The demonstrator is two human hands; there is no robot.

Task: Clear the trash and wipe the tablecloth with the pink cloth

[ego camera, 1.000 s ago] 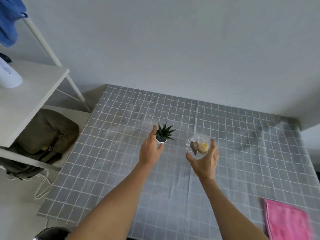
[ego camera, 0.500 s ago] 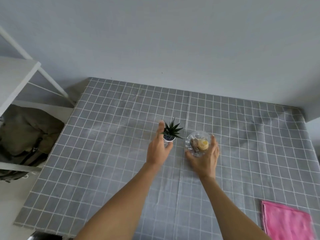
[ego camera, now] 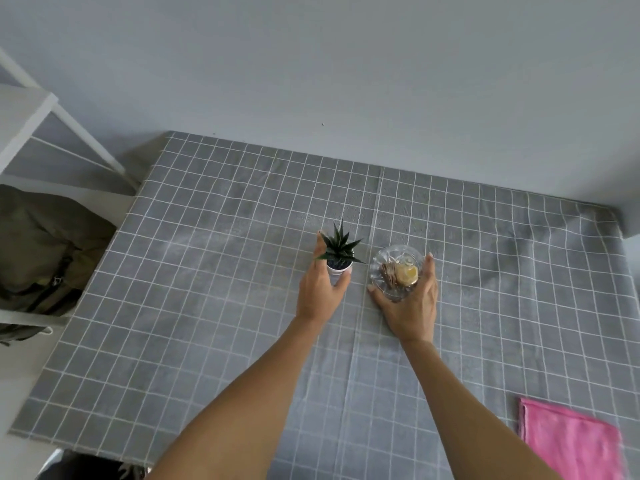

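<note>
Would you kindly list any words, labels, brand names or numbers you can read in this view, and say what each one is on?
None: no readable text shows on the potted plant, glass dish, pink cloth, tablecloth, backpack or shelf.

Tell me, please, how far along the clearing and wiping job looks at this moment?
No loose trash shows on the tablecloth. In hand: the left hand grips the small potted plant, and the right hand holds the glass dish of scraps. Left: the pink cloth lies untouched at the near right edge, so whether wiping has happened is unclear.
</note>
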